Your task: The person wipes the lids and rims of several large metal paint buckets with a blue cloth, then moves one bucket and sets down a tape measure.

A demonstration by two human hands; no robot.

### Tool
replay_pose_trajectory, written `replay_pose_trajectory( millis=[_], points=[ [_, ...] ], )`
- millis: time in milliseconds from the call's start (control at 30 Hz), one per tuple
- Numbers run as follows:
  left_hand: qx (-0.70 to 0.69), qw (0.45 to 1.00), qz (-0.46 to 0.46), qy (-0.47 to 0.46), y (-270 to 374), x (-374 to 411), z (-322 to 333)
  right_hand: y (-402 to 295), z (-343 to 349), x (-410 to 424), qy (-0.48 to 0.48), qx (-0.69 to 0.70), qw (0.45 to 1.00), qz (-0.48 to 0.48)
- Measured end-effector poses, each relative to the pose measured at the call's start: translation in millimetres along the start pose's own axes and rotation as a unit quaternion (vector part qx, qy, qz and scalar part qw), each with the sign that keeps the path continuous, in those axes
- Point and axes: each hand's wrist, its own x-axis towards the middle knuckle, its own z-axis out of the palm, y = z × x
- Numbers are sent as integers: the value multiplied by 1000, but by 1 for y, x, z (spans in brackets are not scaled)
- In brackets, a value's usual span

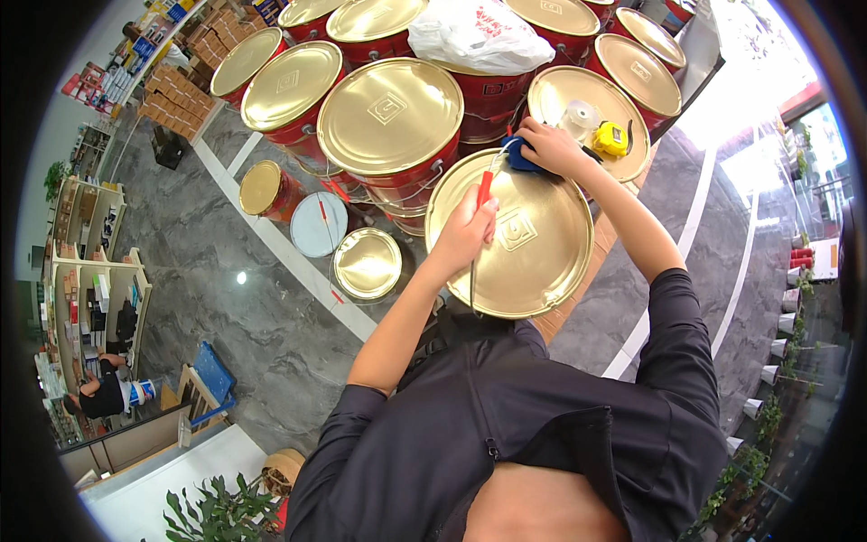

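Observation:
Right before me stands a metal pail with a gold lid [535,264], an embossed emblem at its middle. My left hand [467,227] is closed around the red grip [485,190] of the pail's wire handle, which is raised over the lid. At the lid's far edge, my right hand [552,146] presses or holds a blue cloth-like piece [521,154]; its exact kind is hard to tell. Just beyond that hand, a yellow tape measure [611,139] and a roll of clear tape [580,116] rest on another pail's gold lid [548,88].
Several red pails with gold lids [391,115] stand closely packed ahead, some stacked. A white plastic bag [481,34] lies on top. Smaller cans [367,263] stand on the floor to the left. Flattened cardboard [576,291] lies under the pails. Another person [101,393] is by the shelves at far left.

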Motion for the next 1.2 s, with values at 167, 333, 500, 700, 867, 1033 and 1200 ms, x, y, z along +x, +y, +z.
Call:
replay_pose_trajectory(
  millis=[167, 333, 500, 700, 867, 1033, 1200],
  points=[
    [-6, 1000, -2, 9, -3, -5, -19, 12, -25, 27, -192, -72, 976, 74],
    [-2, 1000, -7, 20, -7, -4, -31, 32, -20, 47, -251, -45, 965, -55],
    [-25, 999, -15, 24, -6, -6, -31, 27, -9, 74, -299, -181, 921, -174],
    [55, 995, 7, 81, -5, -5, -49, 48, 24, 92, -338, -197, 895, -213],
    [79, 992, -3, 99, -17, -4, -62, 57, 36, 101, -414, -144, 887, -147],
    [94, 988, 4, 123, -18, 0, -63, 60, 32, 101, -400, -92, 901, -143],
    [127, 983, -16, 131, -20, -2, -70, 48, 16, 84, -336, 26, 938, -79]
  ],
)
